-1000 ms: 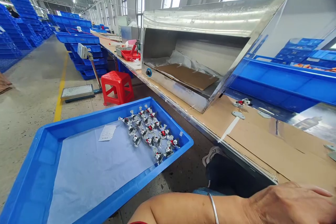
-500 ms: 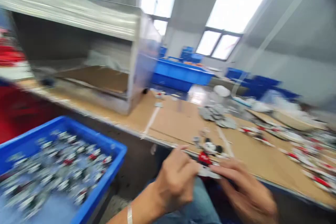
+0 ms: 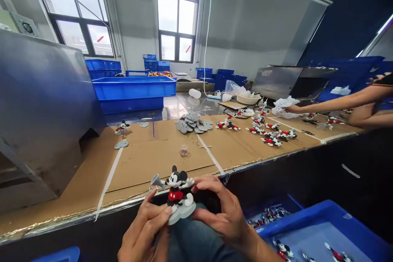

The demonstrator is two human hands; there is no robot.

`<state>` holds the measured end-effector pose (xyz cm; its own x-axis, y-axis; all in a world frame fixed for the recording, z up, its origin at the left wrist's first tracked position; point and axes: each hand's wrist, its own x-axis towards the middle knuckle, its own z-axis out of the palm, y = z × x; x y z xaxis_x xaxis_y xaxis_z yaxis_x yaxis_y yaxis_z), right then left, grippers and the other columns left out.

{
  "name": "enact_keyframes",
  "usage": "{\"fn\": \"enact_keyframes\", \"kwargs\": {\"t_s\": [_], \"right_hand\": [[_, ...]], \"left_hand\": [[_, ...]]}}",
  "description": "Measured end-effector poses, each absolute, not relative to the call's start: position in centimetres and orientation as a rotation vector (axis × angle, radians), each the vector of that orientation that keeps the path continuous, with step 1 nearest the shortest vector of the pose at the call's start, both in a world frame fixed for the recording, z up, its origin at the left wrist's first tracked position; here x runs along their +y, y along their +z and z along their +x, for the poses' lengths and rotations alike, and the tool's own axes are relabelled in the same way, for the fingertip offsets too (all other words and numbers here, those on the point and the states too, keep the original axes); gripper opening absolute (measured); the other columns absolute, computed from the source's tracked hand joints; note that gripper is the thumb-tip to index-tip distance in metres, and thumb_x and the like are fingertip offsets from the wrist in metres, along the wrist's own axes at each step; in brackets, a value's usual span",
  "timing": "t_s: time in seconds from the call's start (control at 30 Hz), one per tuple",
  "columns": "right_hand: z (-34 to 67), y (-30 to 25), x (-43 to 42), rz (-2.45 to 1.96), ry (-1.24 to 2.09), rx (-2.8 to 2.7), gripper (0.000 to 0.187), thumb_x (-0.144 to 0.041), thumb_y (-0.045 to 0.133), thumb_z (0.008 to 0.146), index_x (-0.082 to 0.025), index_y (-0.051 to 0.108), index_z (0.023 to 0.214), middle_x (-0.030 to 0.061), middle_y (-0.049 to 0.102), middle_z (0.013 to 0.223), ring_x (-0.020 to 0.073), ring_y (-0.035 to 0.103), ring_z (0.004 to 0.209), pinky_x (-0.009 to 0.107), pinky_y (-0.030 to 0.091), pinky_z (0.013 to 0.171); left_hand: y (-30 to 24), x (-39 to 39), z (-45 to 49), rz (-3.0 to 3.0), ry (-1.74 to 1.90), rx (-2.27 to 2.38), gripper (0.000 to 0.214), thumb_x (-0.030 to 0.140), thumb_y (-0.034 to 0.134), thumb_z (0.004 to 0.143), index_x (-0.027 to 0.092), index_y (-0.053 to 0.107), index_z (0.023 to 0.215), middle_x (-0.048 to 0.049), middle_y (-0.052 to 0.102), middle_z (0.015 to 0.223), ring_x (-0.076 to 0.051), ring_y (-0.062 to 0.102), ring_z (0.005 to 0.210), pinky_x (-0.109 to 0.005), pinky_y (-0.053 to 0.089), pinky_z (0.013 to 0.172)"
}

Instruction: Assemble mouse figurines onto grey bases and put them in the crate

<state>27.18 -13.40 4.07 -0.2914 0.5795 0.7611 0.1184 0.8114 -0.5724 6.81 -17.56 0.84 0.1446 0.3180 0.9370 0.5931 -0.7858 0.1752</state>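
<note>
A small cartoon mouse figurine (image 3: pixel 176 191) with black ears, red shorts and a grey horn stands on a grey base in front of the table edge. My left hand (image 3: pixel 144 229) pinches the base from the left. My right hand (image 3: pixel 222 211) cups the figurine and base from the right. Both hands hold it low, over my lap.
A cardboard-covered bench (image 3: pixel 147 159) carries a pile of grey bases (image 3: pixel 193 123), several finished figurines (image 3: pixel 270 133), a small clear cup (image 3: pixel 184 150) and blue bins (image 3: pixel 135 92). A steel hood (image 3: pixel 43 110) stands left. Another person's arm (image 3: pixel 331 104) reaches in at right. A blue tray (image 3: pixel 322 233) with figurines sits low right.
My view has swung right, from the blue tray on the left to the bench. Both hands have come together in front and now hold one figurine upright on its base.
</note>
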Motion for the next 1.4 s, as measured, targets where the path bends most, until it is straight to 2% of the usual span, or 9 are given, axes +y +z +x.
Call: {"fn": "enact_keyframes", "kwargs": {"t_s": [0.07, 0.13, 0.2, 0.27, 0.37, 0.57, 0.9, 1.23, 1.4], "right_hand": [[26.5, 3.8, -14.0, -0.666, 0.913, -1.605, 0.06, -0.047, 0.086, 0.068, -0.025, 0.059, 0.117, 0.0074, 0.07, 0.116, 0.0227, 0.068, 0.102, 0.034, 0.053, 0.093], [25.6, 3.7, -14.6, -0.719, 1.309, -1.37, 0.077, -0.055, 0.089, 0.057, -0.023, 0.059, 0.12, 0.0095, 0.069, 0.118, 0.0257, 0.067, 0.107, 0.036, 0.052, 0.097], [24.7, 3.9, -15.2, -0.706, 1.56, -1.196, 0.075, -0.053, 0.091, 0.056, -0.02, 0.062, 0.118, 0.0106, 0.07, 0.118, 0.028, 0.065, 0.113, 0.038, 0.049, 0.101], [24.0, 4.3, -15.4, -0.689, 1.663, -1.079, 0.063, -0.046, 0.09, 0.062, -0.017, 0.066, 0.112, 0.0106, 0.071, 0.115, 0.0279, 0.065, 0.112, 0.038, 0.047, 0.102], [23.4, 4.7, -15.3, -0.684, 1.695, -0.965, 0.05, -0.039, 0.089, 0.066, -0.016, 0.069, 0.107, 0.0096, 0.073, 0.11, 0.0265, 0.066, 0.108, 0.037, 0.047, 0.101], [23.2, 5.0, -14.9, -0.577, 1.729, -0.879, 0.045, -0.035, 0.088, 0.068, -0.015, 0.073, 0.106, 0.0094, 0.074, 0.105, 0.0258, 0.066, 0.105, 0.036, 0.045, 0.101], [23.4, 4.3, -14.2, -0.448, 1.692, -0.836, 0.048, -0.036, 0.088, 0.069, -0.017, 0.074, 0.11, 0.0098, 0.075, 0.104, 0.0257, 0.067, 0.103, 0.038, 0.043, 0.103], [23.2, 4.3, -14.0, -0.611, 1.643, -0.867, 0.054, -0.037, 0.093, 0.058, -0.016, 0.074, 0.103, 0.0101, 0.076, 0.104, 0.028, 0.069, 0.102, 0.036, 0.049, 0.095], [22.8, 3.5, -13.8, -0.42, 1.701, -0.884, 0.052, -0.04, 0.09, 0.065, -0.017, 0.073, 0.108, 0.0098, 0.075, 0.105, 0.0271, 0.067, 0.105, 0.037, 0.048, 0.099]], "left_hand": [[0.9, -17.3, 6.9, -2.139, -1.693, -0.911, 0.036, -0.009, 0.065, 0.075, 0.01, 0.065, 0.105, -0.0041, 0.067, 0.089, -0.015, 0.067, 0.09, -0.044, 0.052, 0.106], [1.0, -17.0, 7.2, -2.095, -1.681, -0.951, 0.034, -0.009, 0.066, 0.075, 0.01, 0.067, 0.104, -0.0047, 0.067, 0.09, -0.016, 0.067, 0.095, -0.043, 0.052, 0.106], [1.1, -16.7, 7.5, -2.087, -1.702, -0.928, 0.034, -0.009, 0.067, 0.075, 0.01, 0.067, 0.103, -0.0042, 0.068, 0.09, -0.016, 0.067, 0.093, -0.043, 0.054, 0.104], [1.2, -16.3, 7.7, -2.09, -1.768, -0.908, 0.033, -0.009, 0.067, 0.075, 0.011, 0.068, 0.102, -0.0031, 0.068, 0.089, -0.016, 0.068, 0.089, -0.043, 0.055, 0.103], [1.2, -15.9, 8.0, -2.074, -1.887, -0.966, 0.03, -0.004, 0.067, 0.078, 0.014, 0.069, 0.101, -0.0026, 0.069, 0.09, -0.017, 0.069, 0.088, -0.043, 0.056, 0.1], [0.7, -15.5, 8.7, -1.888, -2.081, -1.214, 0.018, 0.018, 0.07, 0.084, 0.023, 0.068, 0.101, -0.0038, 0.072, 0.095, -0.021, 0.069, 0.099, -0.034, 0.059, 0.091], [1.8, -16.1, 9.9, -1.858, -2.295, -1.345, 0.019, 0.023, 0.069, 0.086, 0.024, 0.067, 0.104, -0.0052, 0.071, 0.106, -0.021, 0.068, 0.099, -0.032, 0.057, 0.089], [0.5, -14.9, 7.9, -2.033, -1.824, -1.126, 0.045, 0.003, 0.069, 0.081, 0.026, 0.065, 0.119, -0.0014, 0.069, 0.114, -0.014, 0.066, 0.102, -0.021, 0.05, 0.095], [0.7, -14.1, 5.7, -2.19, -1.454, -0.843, 0.062, -0.001, 0.068, 0.079, 0.017, 0.052, 0.136, -0.0084, 0.064, 0.123, -0.015, 0.062, 0.114, -0.02, 0.042, 0.107]]}}
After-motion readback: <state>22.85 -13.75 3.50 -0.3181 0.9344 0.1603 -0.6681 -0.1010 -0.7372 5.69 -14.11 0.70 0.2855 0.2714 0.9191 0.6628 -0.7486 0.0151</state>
